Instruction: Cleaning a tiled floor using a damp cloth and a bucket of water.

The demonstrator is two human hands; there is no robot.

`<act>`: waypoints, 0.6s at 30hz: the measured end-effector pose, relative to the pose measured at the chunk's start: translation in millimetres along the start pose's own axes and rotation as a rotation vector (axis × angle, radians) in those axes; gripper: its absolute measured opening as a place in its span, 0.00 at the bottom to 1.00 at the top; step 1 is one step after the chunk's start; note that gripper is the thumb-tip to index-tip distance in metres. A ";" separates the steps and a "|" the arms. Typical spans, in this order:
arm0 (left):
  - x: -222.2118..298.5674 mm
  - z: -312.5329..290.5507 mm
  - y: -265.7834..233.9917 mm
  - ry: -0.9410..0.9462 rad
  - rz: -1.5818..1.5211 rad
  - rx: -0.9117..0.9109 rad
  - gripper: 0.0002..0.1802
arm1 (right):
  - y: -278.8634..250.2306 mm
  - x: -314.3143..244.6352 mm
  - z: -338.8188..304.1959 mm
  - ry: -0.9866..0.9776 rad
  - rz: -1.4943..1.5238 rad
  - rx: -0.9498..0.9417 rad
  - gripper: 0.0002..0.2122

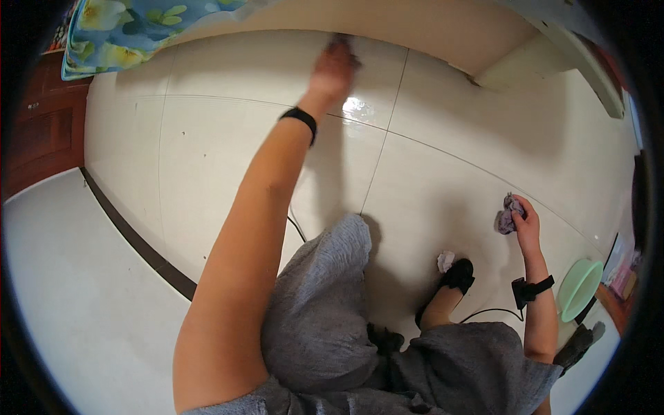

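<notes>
Both hands apart over glossy white floor tiles (207, 152): left hand (333, 69) blurred at bed edge, grasp unclear; right hand (526, 220) clenched around crumpled grey cloth (506, 216).

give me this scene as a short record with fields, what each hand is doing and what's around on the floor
Setting: white tiled floor, seen from above by a crouching person in grey clothing
Left hand: stretched far forward to the foot of a pale wall, blurred; whether it holds anything cannot be told
Right hand: closed on a crumpled purple cloth just above the floor
Near right foot: black shoe, small white wad beside it
Far right: green basin
Top left: floral fabric hanging down
</notes>
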State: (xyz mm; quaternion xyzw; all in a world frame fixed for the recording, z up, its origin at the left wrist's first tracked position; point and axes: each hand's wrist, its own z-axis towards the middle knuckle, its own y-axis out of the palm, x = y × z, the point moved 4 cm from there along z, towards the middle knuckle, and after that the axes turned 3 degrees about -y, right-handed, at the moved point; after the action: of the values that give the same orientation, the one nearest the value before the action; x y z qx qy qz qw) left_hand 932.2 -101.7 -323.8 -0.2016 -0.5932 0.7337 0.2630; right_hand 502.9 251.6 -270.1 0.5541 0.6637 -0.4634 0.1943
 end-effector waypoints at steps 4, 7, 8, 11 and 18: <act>-128.7 -78.5 -14.6 -0.359 0.163 0.040 0.13 | -7.7 6.6 4.8 -0.069 -0.031 0.051 0.18; -189.4 -171.1 -39.8 -1.092 0.059 -0.053 0.12 | -5.6 -9.4 3.9 -0.073 -0.038 0.045 0.18; -181.6 -191.2 -63.7 -1.376 -0.253 0.104 0.10 | -5.9 -9.1 1.2 -0.060 -0.035 0.039 0.18; -171.7 -223.7 -93.3 -1.029 -0.155 0.431 0.15 | -11.3 -1.8 -2.2 -0.084 0.004 0.047 0.18; 48.2 -102.1 -126.7 -0.050 -0.454 0.375 0.24 | -18.3 21.4 -2.2 -0.066 -0.092 0.088 0.19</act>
State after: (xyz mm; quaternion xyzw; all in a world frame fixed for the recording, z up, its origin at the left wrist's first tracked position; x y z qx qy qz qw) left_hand 975.2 26.5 -221.2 0.0066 -0.4835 0.7576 0.4384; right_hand 480.1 266.1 -278.2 0.5153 0.6608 -0.5185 0.1700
